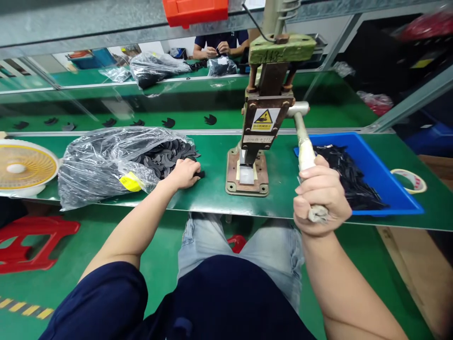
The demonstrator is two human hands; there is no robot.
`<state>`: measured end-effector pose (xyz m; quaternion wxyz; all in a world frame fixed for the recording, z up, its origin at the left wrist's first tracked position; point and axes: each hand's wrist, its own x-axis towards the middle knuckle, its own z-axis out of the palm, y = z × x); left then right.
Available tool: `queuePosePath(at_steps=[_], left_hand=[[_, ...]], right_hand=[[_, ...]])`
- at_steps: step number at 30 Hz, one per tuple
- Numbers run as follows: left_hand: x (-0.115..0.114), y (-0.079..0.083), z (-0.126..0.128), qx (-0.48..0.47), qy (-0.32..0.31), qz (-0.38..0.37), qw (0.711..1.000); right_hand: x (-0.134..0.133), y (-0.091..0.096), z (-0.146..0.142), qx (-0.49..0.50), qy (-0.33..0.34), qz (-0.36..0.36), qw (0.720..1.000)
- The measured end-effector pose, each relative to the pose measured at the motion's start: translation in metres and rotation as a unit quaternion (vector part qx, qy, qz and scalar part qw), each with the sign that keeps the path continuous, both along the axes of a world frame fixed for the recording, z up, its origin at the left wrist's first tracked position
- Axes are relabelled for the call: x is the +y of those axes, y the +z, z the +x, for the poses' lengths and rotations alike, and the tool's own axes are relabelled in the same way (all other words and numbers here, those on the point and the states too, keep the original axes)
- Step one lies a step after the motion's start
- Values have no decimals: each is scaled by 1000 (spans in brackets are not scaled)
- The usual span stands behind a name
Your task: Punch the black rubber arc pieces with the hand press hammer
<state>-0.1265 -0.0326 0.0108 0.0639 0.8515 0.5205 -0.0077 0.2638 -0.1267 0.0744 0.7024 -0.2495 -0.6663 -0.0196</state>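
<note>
My right hand (320, 196) is closed round the taped lever handle (305, 152) of a hand press (264, 108) bolted to the green table (212, 189). The press head is down over a pale block (247, 174) on its base. My left hand (184, 173) rests at the mouth of a clear plastic bag (106, 163) full of black curved parts (166, 156), fingers curled on one black part (200, 174) at the bag's edge.
A blue tray (385, 182) with several black pieces stands right of the press, a tape roll (410, 180) beyond it. A yellow-grilled fan (23, 167) lies at the left. Black parts (210, 119) ride the belt behind. Another person's hands (218, 48) work at the far bench. Red stools (31, 241) stand below.
</note>
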Motion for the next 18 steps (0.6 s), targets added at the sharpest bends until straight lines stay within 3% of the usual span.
queuePosePath(at_steps=[7, 10, 15, 18], left_hand=[[-5, 7, 20, -36, -17, 36, 999], [-1, 4, 37, -106, -25, 28, 994], [9, -17, 72, -246, 55, -64, 966], [14, -23, 86, -350, 109, -110, 924]], right_hand=[[-4, 1, 2, -22, 8, -16, 1000], [-6, 2, 3, -23, 0, -27, 999], [-6, 2, 3, -23, 5, -24, 999], [-6, 2, 3, -26, 3, -23, 999]])
